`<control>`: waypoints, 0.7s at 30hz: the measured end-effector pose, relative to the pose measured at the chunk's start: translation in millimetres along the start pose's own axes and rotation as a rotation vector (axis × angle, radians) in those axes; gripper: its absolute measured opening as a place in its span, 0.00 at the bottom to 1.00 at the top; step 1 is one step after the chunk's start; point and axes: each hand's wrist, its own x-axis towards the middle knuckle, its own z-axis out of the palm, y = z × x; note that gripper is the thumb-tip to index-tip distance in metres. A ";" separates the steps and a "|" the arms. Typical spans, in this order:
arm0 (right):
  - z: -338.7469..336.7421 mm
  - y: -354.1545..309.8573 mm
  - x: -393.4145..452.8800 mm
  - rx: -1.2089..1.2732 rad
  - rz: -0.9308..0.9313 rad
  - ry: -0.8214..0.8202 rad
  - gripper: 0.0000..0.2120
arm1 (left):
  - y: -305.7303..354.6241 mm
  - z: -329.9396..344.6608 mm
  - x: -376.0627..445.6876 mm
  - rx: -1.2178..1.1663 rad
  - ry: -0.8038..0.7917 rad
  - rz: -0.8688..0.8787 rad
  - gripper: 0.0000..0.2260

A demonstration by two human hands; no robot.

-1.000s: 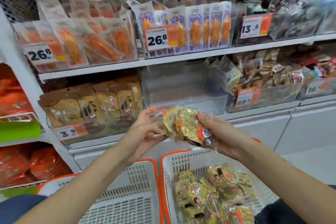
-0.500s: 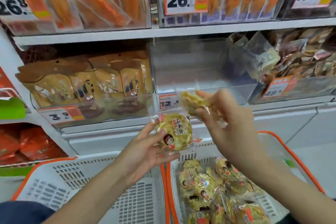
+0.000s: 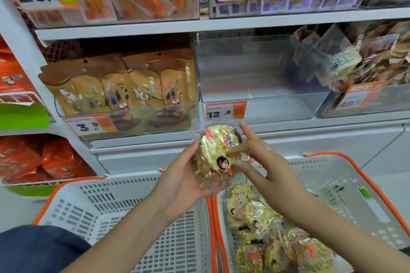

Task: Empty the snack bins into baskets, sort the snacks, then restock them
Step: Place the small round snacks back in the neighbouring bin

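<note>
Holding snack pack (image 3: 218, 153); right basket (image 3: 363, 186) part-filled.

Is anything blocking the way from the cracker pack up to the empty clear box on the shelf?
Nothing visible does. The snack pack, held by the left hand with the right hand touching it, sits just below the empty clear bin, whose top is open.

1. Both bare forearms reach forward from the bottom of the view and meet near its centre.
2. The left hand (image 3: 184, 175) is turned palm up, fingers curled under a round, clear-wrapped yellow snack pack (image 3: 218, 153), which it holds.
3. The right hand (image 3: 264, 162) has straight, spread fingers; its fingertips (image 3: 233, 150) touch the pack's front.
</note>
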 end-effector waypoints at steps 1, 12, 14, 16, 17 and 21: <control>0.2 2.6 -0.5 0.046 0.044 0.034 0.05 | -1.8 -0.8 -0.2 0.004 -0.014 -0.017 0.24; -26.6 22.2 7.2 0.535 0.714 0.127 0.19 | -6.0 1.4 2.1 0.059 0.126 -0.032 0.18; -36.9 23.8 9.6 0.608 0.777 0.197 0.09 | -4.5 -0.1 3.5 0.047 0.170 -0.017 0.16; -40.2 22.3 10.0 0.727 0.803 0.226 0.01 | -3.8 0.1 4.5 0.037 0.206 -0.015 0.15; -39.0 20.6 9.6 0.780 0.796 0.216 0.02 | -3.5 1.2 4.9 0.036 0.218 -0.017 0.15; -24.8 10.5 5.1 0.856 0.695 0.060 0.04 | -3.6 6.1 6.3 0.052 0.231 0.006 0.13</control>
